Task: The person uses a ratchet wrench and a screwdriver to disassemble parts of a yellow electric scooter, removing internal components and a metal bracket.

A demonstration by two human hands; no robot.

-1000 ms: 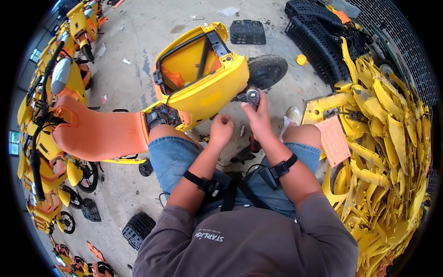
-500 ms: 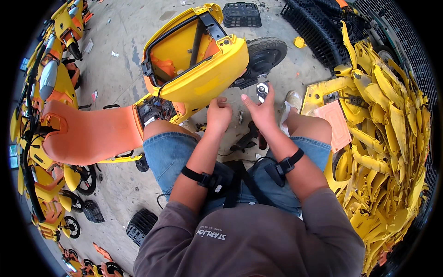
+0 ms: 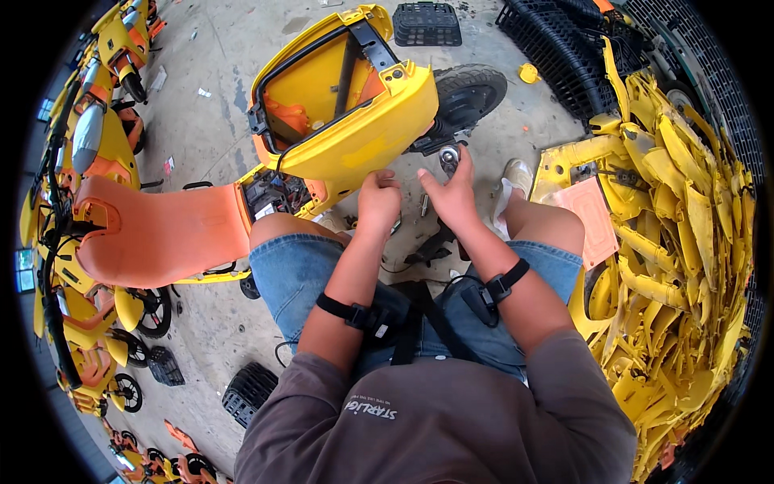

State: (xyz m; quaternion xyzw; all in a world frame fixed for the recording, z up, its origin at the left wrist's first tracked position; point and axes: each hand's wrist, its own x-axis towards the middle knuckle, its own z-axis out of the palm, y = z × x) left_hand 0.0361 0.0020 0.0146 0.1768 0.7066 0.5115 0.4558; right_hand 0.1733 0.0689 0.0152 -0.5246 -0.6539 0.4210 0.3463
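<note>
The right hand (image 3: 454, 196) grips a metal tool (image 3: 448, 157) with a shiny, rounded head; the fingers hide most of the rest. The tool is just beside the dark parts next to the wheel (image 3: 470, 98), a ribbed black rubber tyre around a dull, round hub; whether it touches them I cannot tell. The left hand (image 3: 379, 200) is loosely curled near the lower edge of the scooter body (image 3: 363, 149), and whether it holds anything is hidden. That body is smooth, curved yellow plastic around a deep open hollow with a black rim. A matte orange seat-like panel (image 3: 165, 234), broad and gently curved, extends to the left. Between the forearms, a slim metal piece (image 3: 424, 206) lies on the rough grey concrete floor (image 3: 218, 323). On the right, a flat, ridged orange panel (image 3: 586, 219) rests against a jagged heap of thin, bent yellow plastic panels (image 3: 669, 274).
</note>
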